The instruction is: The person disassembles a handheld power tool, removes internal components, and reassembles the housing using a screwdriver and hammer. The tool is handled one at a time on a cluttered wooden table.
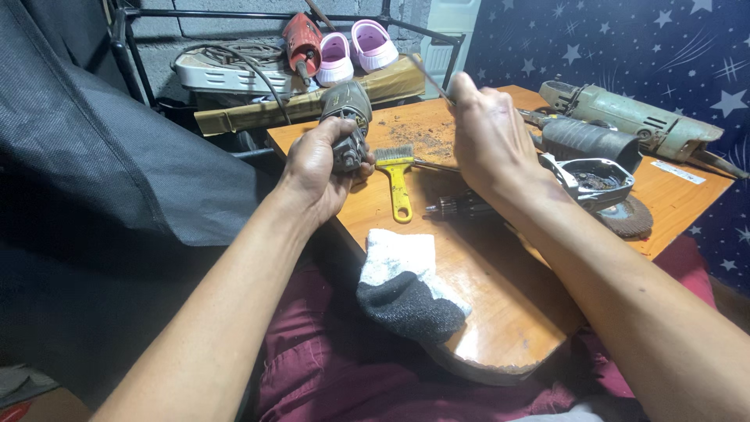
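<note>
Motor part: a grey, dirty power-tool motor housing (346,125) is sitting upright above the far left corner of the wooden tabletop (484,289)
Left hand: the left hand (316,168) is wrapping its fingers tightly around the housing's lower end
Right hand: the right hand (488,137) is pinching a thin metal rod (430,78), its tip angling up and left, away from the housing
Near the hands: a yellow-handled brush (398,176) is lying between them, beside scattered brown dust (422,137)
Front edge: a white and grey sock (402,285) is hanging over it
Right side: an angle grinder (633,117) and an open gear case (594,181) are resting there
</note>
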